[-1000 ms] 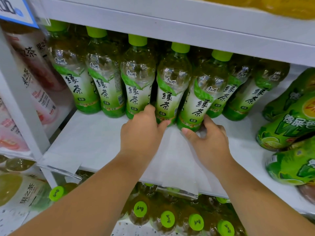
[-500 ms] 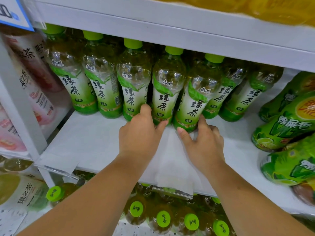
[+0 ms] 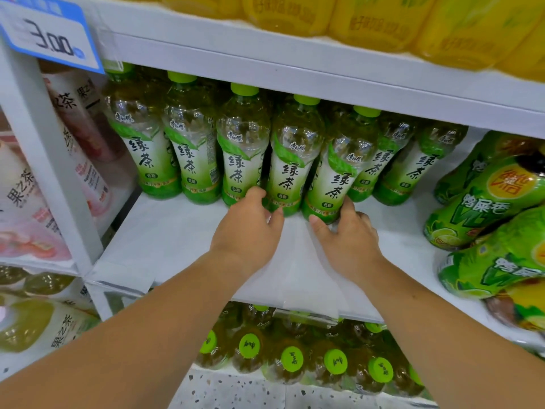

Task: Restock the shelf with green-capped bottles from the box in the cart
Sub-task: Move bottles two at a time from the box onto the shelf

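Person's left grip curls round base of green-capped bottle labelled 绿茶; right grip holds neighbouring bottle. Blue price tag reads 3.00.

Your white shelf carries a row of green-capped bottles standing upright along its back, packed side by side. At its right end, green-wrapped bottles lie tilted. A thin white sheet lies across its front.

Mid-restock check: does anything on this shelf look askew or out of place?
Yes. On the right, the lime-green bottles lie piled on their sides, unlike the upright green tea bottles that the left hand and right hand grip. The white shelf liner is creased and overhangs the front edge. No spill shows.
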Action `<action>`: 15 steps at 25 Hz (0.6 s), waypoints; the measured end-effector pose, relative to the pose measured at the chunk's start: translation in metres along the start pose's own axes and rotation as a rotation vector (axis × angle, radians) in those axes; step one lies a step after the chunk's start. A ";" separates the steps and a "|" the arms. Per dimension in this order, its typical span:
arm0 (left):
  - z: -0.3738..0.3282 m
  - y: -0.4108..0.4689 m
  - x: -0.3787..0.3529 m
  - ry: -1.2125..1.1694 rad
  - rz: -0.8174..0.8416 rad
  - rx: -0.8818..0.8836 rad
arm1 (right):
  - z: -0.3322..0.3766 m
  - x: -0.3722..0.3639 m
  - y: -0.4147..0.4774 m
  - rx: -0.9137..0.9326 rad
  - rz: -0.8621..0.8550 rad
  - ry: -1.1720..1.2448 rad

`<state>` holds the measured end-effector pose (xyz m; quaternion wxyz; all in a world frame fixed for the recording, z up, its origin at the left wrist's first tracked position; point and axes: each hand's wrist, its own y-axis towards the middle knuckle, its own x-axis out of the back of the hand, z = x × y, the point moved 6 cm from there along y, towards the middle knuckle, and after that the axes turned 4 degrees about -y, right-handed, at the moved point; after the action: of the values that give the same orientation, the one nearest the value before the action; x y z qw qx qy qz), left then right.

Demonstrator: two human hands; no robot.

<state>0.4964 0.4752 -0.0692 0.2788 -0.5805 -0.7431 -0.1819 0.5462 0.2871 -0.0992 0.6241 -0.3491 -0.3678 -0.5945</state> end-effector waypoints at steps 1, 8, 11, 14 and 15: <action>0.001 -0.002 0.002 -0.005 0.021 0.008 | 0.002 0.002 -0.002 -0.017 0.008 0.073; 0.002 -0.020 0.003 -0.029 0.283 0.059 | 0.010 0.013 -0.041 -0.222 0.044 0.547; 0.000 -0.038 0.008 -0.113 0.397 0.114 | 0.016 0.020 -0.070 -0.302 0.098 0.572; 0.001 -0.070 0.018 -0.200 0.482 0.162 | 0.023 0.029 -0.107 -0.359 0.134 0.579; 0.001 -0.084 0.025 -0.213 0.503 0.168 | 0.028 0.035 -0.121 -0.365 0.146 0.577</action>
<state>0.4111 0.4727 -0.0497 0.2827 -0.7374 -0.6132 0.0171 0.4248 0.2890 -0.0555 0.6704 -0.2979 -0.0381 -0.6785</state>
